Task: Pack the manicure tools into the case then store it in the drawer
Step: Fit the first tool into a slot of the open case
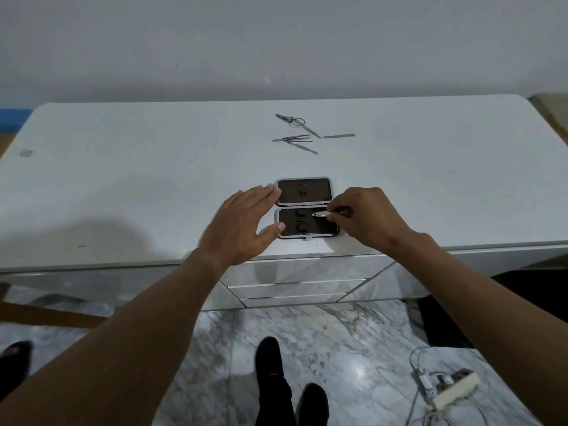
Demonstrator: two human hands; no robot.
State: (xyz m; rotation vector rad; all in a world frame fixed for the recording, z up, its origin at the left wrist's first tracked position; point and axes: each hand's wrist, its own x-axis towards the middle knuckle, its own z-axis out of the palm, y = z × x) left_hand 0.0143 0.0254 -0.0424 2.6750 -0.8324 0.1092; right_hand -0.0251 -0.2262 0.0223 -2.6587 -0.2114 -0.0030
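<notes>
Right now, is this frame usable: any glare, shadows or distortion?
Head view: dim, even light; soft shadow on the table left of the left hand; wide-angle bends the table edges; glare patch on the floor; the far tools are small and soft.

Your case (304,207) lies open and flat near the worktop's front edge, dark inside. A silver tool (321,214) sits over its near half. Remaining tools (299,133) lie scattered farther back. Drawers (295,289) below are closed.
</notes>
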